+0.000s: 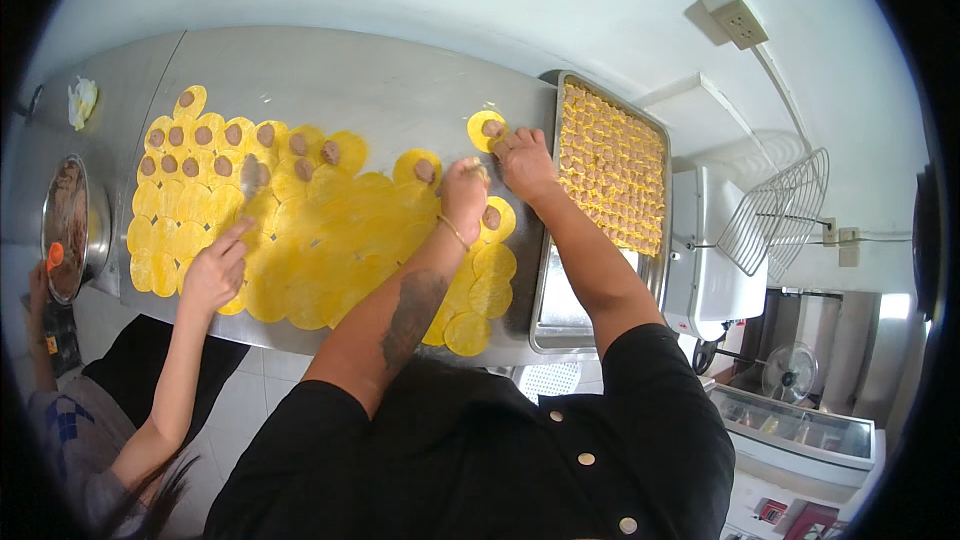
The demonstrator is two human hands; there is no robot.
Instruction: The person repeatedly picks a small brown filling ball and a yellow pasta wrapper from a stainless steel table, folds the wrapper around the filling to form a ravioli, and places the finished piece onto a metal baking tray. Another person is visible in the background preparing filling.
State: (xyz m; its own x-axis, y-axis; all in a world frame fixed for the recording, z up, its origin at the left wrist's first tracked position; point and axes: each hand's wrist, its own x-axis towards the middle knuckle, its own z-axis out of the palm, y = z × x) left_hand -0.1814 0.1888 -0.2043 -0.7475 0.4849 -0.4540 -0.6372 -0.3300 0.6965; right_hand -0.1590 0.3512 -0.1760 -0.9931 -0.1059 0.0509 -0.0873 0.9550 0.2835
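Observation:
Round yellow dumpling wrappers (pixel 330 240) overlap across the steel table in front of me. Several along the far side bear dabs of brown filling (pixel 265 135). My left hand (pixel 466 198), with a bracelet at the wrist, is closed above the right side of the sheet; a small pale yellowish bit shows at its fingertips, too covered to identify. Just right of it, my right hand (pixel 527 162) has bent fingers pinched at the edge of a single filled wrapper (pixel 480 121). Another filled wrapper (pixel 496 220) lies by my left wrist.
A metal tray (pixel 548 315) at the right holds rows of filled dumplings (pixel 612 170). On the left, a co-worker's hand (pixel 215 270) works over the wrappers with a flat spreading tool (pixel 249 175). Beside them stands a metal bowl (pixel 98 230) of brown filling; a wire rack (pixel 775 210) is beyond the tray.

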